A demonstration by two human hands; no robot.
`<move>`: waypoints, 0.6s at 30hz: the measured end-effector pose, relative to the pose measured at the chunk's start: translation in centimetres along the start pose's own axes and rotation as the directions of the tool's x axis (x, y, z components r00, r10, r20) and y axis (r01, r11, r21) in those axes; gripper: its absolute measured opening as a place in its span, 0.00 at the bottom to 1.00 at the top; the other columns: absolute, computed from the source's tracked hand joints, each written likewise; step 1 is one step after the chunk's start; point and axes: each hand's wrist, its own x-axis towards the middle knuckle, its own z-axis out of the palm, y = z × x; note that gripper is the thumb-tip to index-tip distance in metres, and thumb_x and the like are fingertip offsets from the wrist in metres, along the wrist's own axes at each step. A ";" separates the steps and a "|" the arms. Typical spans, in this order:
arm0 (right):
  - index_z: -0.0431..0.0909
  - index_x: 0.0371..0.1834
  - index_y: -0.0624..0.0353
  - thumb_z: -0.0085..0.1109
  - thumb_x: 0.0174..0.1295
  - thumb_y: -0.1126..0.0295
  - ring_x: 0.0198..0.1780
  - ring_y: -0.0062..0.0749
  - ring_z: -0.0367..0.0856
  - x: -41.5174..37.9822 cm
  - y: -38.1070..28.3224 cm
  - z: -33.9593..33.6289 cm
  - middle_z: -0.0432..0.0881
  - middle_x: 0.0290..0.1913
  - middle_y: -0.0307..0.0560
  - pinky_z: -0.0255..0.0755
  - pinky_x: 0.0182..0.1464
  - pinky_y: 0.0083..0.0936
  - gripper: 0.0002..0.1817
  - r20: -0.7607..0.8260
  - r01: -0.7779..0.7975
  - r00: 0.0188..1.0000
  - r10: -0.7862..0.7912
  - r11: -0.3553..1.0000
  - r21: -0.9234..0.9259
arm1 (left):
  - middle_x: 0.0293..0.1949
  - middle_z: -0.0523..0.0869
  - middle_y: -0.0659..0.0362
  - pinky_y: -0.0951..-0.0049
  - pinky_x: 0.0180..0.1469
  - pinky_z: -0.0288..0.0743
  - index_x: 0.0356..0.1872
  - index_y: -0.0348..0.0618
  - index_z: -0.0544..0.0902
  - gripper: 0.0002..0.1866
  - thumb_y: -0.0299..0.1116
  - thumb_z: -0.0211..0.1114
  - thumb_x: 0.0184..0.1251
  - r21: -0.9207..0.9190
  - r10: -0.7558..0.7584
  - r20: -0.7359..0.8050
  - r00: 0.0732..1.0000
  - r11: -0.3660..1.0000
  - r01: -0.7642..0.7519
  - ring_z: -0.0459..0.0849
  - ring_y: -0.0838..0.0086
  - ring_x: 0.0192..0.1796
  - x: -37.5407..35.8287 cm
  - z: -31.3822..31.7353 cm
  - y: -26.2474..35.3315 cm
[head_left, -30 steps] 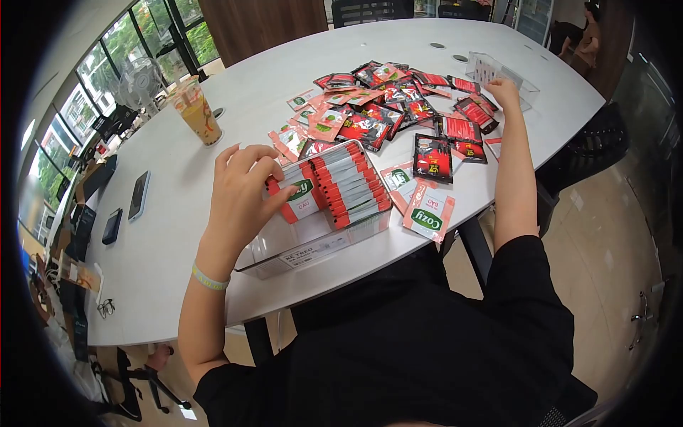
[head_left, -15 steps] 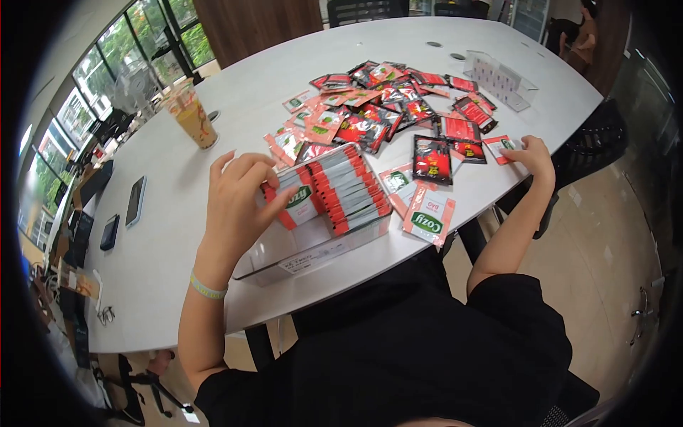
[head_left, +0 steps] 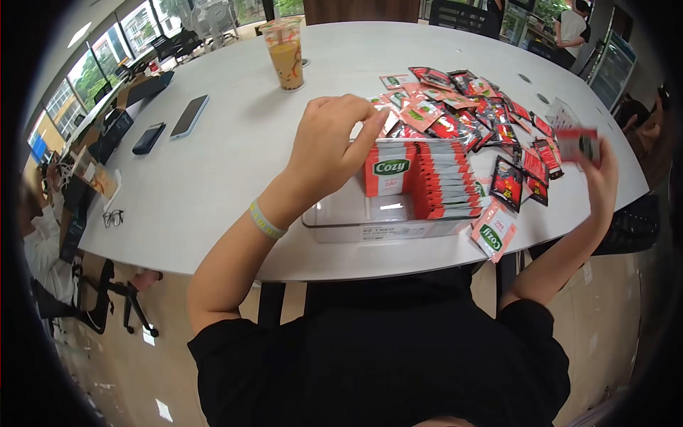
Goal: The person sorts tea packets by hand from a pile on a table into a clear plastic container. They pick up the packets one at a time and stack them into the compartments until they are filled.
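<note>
A clear plastic box (head_left: 334, 213) stands near the table's front edge, with a packed row of red and white sachets (head_left: 445, 178) and an upright Cozy sachet (head_left: 390, 169) inside. My left hand (head_left: 334, 139) is raised over the box's left back corner, fingers bent and apart, with nothing in it. On the right, my right hand (head_left: 601, 171) pinches a red and white sachet (head_left: 580, 144) above the table. Between and behind the hands lies a loose pile of red, pink and black sachets (head_left: 455, 114). A pink Cozy sachet (head_left: 494, 231) lies at the box's right front corner.
A drink cup (head_left: 286, 60) stands at the back of the white table (head_left: 228, 142). Left of it lie a phone (head_left: 190, 116), a dark case (head_left: 149, 139) and glasses (head_left: 113, 218). A clear holder (head_left: 565, 117) stands behind my right hand. People are at the far right and left.
The view has turned left. My right hand has lifted a sachet off the table. My left hand has moved off the Cozy sachet in the box to just above the back corner.
</note>
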 end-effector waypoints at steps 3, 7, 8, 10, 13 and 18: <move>0.75 0.40 0.62 0.62 0.49 0.80 0.36 0.24 0.78 1.6 -9.7 5.9 0.79 0.35 0.41 0.72 0.40 0.18 0.13 0.300 0.044 0.931 -0.208 0.880 0.473 | 0.26 0.81 0.55 0.66 0.44 0.65 0.27 0.37 0.79 0.14 0.36 0.52 0.66 -0.046 -0.074 0.011 0.997 0.996 0.074 0.78 0.64 0.32 0.2 -0.4 -0.1; 0.76 0.30 0.62 0.70 0.42 0.74 0.33 0.28 0.75 2.2 -15.7 13.4 0.76 0.31 0.42 0.68 0.36 0.23 0.14 0.712 0.355 0.505 -0.489 0.869 0.345 | 0.24 0.81 0.50 0.67 0.36 0.70 0.27 0.32 0.79 0.17 0.35 0.48 0.68 -0.148 -0.169 0.050 0.984 0.973 0.175 0.79 0.59 0.28 0.3 -0.3 -0.4; 0.76 0.30 0.62 0.70 0.42 0.74 0.33 0.28 0.75 2.1 -16.2 14.6 0.76 0.31 0.42 0.68 0.36 0.23 0.14 0.710 0.358 0.504 -0.492 0.867 0.346 | 0.24 0.81 0.50 0.67 0.36 0.70 0.27 0.32 0.79 0.17 0.35 0.48 0.68 -0.145 -0.168 0.047 0.985 0.974 0.173 0.79 0.59 0.28 0.4 -0.4 -0.4; 0.76 0.24 0.64 0.72 0.36 0.71 0.32 0.34 0.75 1.8 -16.5 16.7 0.76 0.30 0.45 0.67 0.35 0.26 0.15 0.839 0.259 0.456 -0.297 0.946 0.195 | 0.27 0.83 0.48 0.66 0.36 0.71 0.30 0.31 0.80 0.17 0.33 0.46 0.66 -0.163 -0.193 0.088 0.977 0.965 0.206 0.81 0.59 0.30 0.3 -0.6 -0.5; 0.77 0.21 0.61 0.72 0.37 0.67 0.34 0.37 0.75 1.1 -15.9 17.9 0.75 0.26 0.46 0.66 0.41 0.31 0.13 0.788 0.523 0.465 -0.404 0.844 0.124 | 0.30 0.83 0.45 0.65 0.41 0.72 0.32 0.30 0.80 0.17 0.31 0.44 0.62 -0.138 -0.174 0.085 0.981 0.973 0.184 0.82 0.57 0.33 0.0 -0.4 -0.6; 0.76 0.33 0.62 0.72 0.31 0.69 0.46 0.43 0.72 -0.6 -15.6 18.5 0.74 0.38 0.50 0.64 0.47 0.37 0.22 0.682 0.722 0.531 -0.504 0.690 -0.051 | 0.36 0.83 0.44 0.65 0.47 0.72 0.37 0.29 0.79 0.18 0.30 0.42 0.59 -0.136 -0.200 0.157 0.967 0.965 0.222 0.82 0.56 0.40 -0.1 -0.2 -0.6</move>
